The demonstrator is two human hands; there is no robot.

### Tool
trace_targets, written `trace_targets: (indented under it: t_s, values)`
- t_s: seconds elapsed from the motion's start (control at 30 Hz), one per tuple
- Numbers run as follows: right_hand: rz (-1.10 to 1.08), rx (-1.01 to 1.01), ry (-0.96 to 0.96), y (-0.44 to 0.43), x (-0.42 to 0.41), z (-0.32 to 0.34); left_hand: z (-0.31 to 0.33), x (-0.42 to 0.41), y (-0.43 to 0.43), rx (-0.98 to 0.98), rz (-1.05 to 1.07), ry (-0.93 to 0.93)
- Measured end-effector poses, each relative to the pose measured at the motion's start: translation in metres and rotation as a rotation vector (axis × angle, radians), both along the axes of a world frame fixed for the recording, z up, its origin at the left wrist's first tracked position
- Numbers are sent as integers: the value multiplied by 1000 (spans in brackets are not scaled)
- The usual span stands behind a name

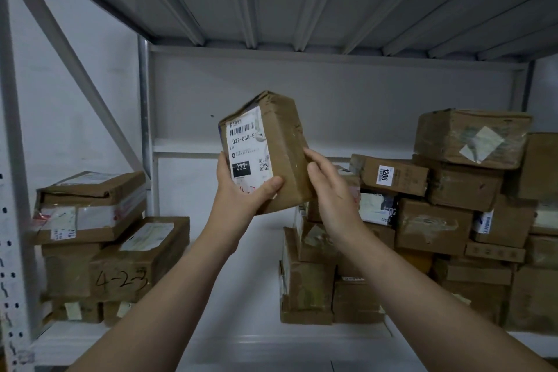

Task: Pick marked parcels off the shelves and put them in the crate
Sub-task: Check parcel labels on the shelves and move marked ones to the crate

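A brown cardboard parcel (279,142) is held up in front of the shelf's back wall, tilted, with a white shipping label reading 032-038 and a red mark near its lower edge. My left hand (241,190) grips its bottom corner, the thumb across the label. My right hand (329,187) lies against its right side with the fingers fairly straight. No crate is in view.
Stacked cardboard parcels (453,205) fill the shelf's right side, one labelled 1206 (389,177). A smaller stack (105,244) sits at the left, one box marked 4-23. The white shelf board (241,296) runs between them. A perforated upright (12,251) stands at far left.
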State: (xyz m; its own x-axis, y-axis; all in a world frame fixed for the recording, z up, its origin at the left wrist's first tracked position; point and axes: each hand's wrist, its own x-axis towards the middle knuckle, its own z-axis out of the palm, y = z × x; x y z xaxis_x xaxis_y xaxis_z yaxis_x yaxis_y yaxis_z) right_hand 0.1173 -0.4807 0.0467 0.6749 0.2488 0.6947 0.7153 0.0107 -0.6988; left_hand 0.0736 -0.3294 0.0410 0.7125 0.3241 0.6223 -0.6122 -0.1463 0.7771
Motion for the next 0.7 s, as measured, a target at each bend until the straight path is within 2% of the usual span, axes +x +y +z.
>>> trace_targets:
  t_s: [0.13, 0.3, 0.53, 0.7]
  values:
    - [1, -113, -3, 5, -2, -4, -9, 0, -3, -120, 60, -136]
    - [89, -80, 57, 4, -1, -6, -14, -4, 3, -101, 89, -218]
    - [140, -3, 102, 16, -1, -15, -18, -5, 12, -55, 142, -238]
    - [202, 20, 111, 26, 0, -28, -44, -13, 27, 19, 180, -154]
